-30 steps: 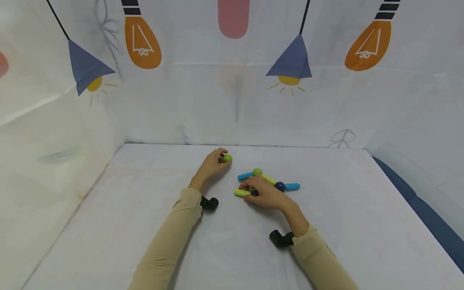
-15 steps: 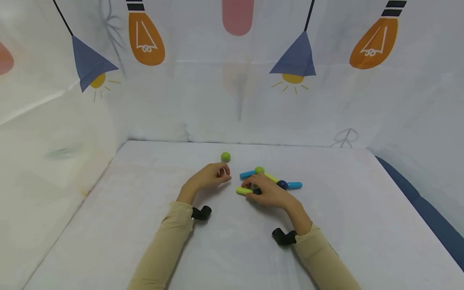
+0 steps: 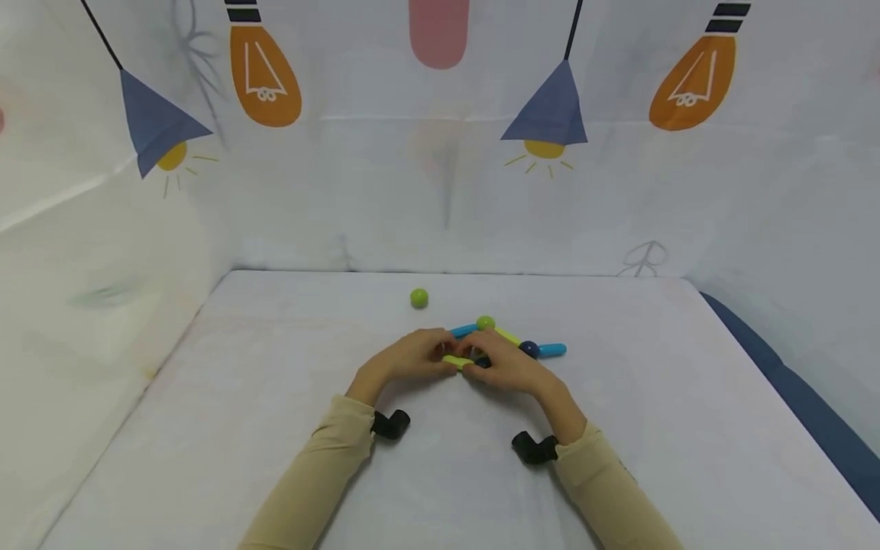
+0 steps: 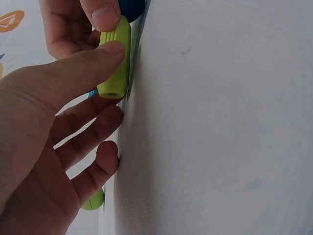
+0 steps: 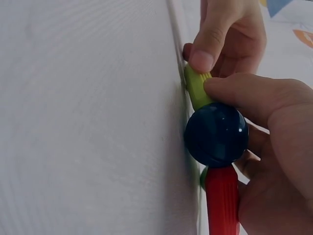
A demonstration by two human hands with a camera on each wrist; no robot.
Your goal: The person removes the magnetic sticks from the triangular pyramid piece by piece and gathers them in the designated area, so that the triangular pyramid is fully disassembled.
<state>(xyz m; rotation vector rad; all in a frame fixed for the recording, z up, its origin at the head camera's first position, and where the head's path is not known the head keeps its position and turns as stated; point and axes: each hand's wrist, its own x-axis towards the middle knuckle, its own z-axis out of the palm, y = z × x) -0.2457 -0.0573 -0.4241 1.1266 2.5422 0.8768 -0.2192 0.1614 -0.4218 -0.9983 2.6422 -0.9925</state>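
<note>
White tabletop (image 3: 687, 397); pale backdrop (image 3: 385, 198) printed with orange bulbs (image 3: 266, 111), blue lamps (image 3: 550, 111); dark-blue object (image 3: 797, 393) at right.

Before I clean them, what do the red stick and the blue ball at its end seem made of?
Red stick: probably moulded plastic, satin, as the ridges suggest. Blue ball: glossy, with sharp highlights; perhaps coated metal or plastic.

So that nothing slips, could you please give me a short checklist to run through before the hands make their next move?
1. Left hand grips the yellow-green stick: ok.
2. Right hand holds the same stick, by the dark blue ball: ok.
3. Stick meets that ball without a visible gap: ok.
4. Red stick locked into the ball: cannot tell; they meet, but the joint's depth is hidden.
5. Loose green ball in hand: not ok; it lies apart on the table.
</note>
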